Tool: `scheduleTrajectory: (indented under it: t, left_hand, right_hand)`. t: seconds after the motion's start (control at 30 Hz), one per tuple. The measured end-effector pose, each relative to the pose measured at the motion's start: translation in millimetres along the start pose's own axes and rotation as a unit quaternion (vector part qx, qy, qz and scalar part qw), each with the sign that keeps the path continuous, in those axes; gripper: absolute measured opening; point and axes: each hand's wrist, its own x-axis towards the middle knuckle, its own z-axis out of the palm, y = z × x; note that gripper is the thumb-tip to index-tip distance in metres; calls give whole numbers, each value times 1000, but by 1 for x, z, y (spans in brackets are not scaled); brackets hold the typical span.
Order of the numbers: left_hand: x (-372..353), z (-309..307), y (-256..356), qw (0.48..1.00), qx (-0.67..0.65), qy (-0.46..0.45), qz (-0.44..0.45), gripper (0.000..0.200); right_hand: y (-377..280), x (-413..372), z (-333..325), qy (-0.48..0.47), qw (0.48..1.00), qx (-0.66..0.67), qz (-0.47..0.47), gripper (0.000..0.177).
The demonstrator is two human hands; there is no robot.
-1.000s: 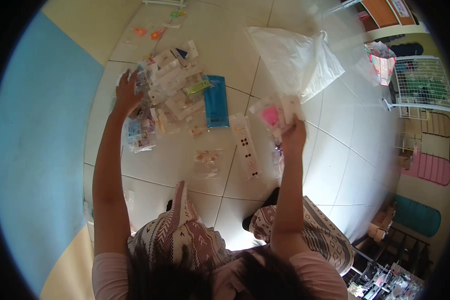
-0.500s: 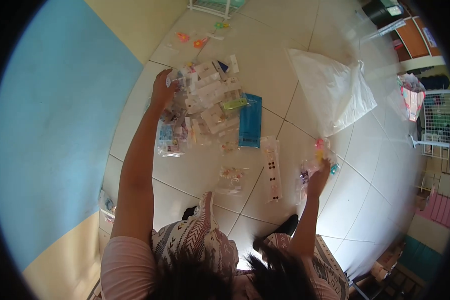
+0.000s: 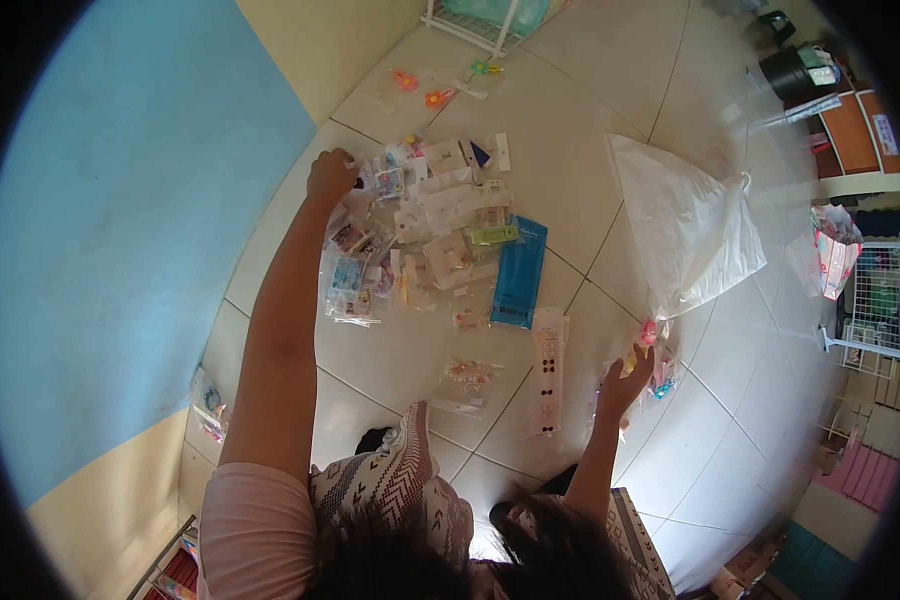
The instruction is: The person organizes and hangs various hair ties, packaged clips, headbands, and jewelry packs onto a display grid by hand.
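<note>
My left hand [image 3: 332, 174] is closed at the upper left edge of a pile of small clear packets [image 3: 435, 205]; what its fingers hold is hidden. My right hand [image 3: 626, 378] has its fingers spread over a few small colorful packets [image 3: 662, 380], with a pink piece [image 3: 649, 332] just past the fingertips. Between the hands lie a blue packet [image 3: 519, 272], a long clear packet with dark pieces [image 3: 548, 375] and a clear bag of small beads [image 3: 468, 385]. A green item [image 3: 493, 235] rests on the pile's right side.
A white plastic bag [image 3: 685, 225] lies on the tiles at the right. Flower-shaped pieces [image 3: 438, 98] are beyond the pile, near a white wire rack [image 3: 470, 32]. The blue wall [image 3: 160, 200] runs along the left. More packets [image 3: 208, 405] lie by the wall.
The view has shifted, so the floor items appear lower and further right. My right hand's fingers are now spread apart over the packets. My left hand remains at the pile's edge.
</note>
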Motion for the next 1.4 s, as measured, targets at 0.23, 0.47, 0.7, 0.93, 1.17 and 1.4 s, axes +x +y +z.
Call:
scheduleTrajectory:
  t: [0.23, 0.47, 0.7, 0.93, 1.17, 1.4]
  left_hand:
    - [-49, -51, 41, 914, -318, 246, 53, 20]
    - [-183, -67, 158, 909, -219, -234, 267, 13]
    - [-230, -43, 193, 824, -219, -277, 444, 20]
    - [-229, -29, 106, 913, -95, -57, 392, 22]
    - [-237, -43, 59, 963, -122, 54, 234, 24]
    - [-269, 16, -6, 972, -93, 158, 149, 42]
  right_hand:
    - [-29, -13, 7, -28, 997, 71, 24, 37]
    - [-173, -6, 15, -45, 954, 274, -115, 52]
    - [-147, 9, 23, -125, 958, 116, -232, 62]
    - [-56, 34, 5, -123, 984, -107, 71, 76]
    - [-164, 73, 71, -160, 963, 13, -215, 76]
    - [-237, 94, 132, -304, 910, 5, -281, 51]
